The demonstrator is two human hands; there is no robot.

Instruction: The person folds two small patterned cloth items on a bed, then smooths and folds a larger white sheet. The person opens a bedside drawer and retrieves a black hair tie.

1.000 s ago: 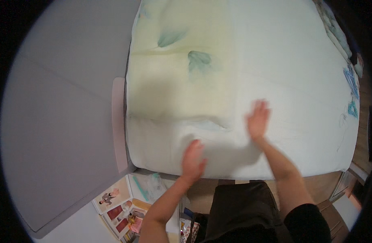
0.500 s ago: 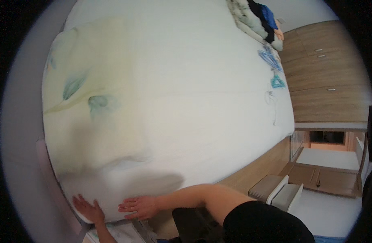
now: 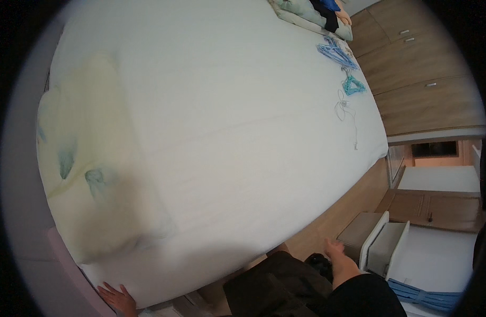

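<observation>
My left hand [image 3: 117, 300] lies on the lower left corner of the white-sheeted bed [image 3: 243, 127], fingers spread and nothing in them. To its upper right, a pale yellow pillow [image 3: 108, 222] with blue-green flower prints rests along the bed's left side. My right hand [image 3: 334, 247] is off the bed, over the floor beside a small cabinet. Its fingers are too small and foreshortened to tell whether they are closed, and I see nothing held.
Blue hangers [image 3: 335, 54], teal hangers [image 3: 353, 85] and a thin white cable [image 3: 347, 112] lie near the bed's right edge. Folded bedding and clothes [image 3: 312, 13] sit at the far end. A wooden wardrobe [image 3: 423, 68] and the small cabinet [image 3: 359, 232] stand at the right.
My right hand has lifted off the bed and swung right, out over the floor. My left hand stays on the bed corner. The view has shifted, bringing my lap area into sight.
</observation>
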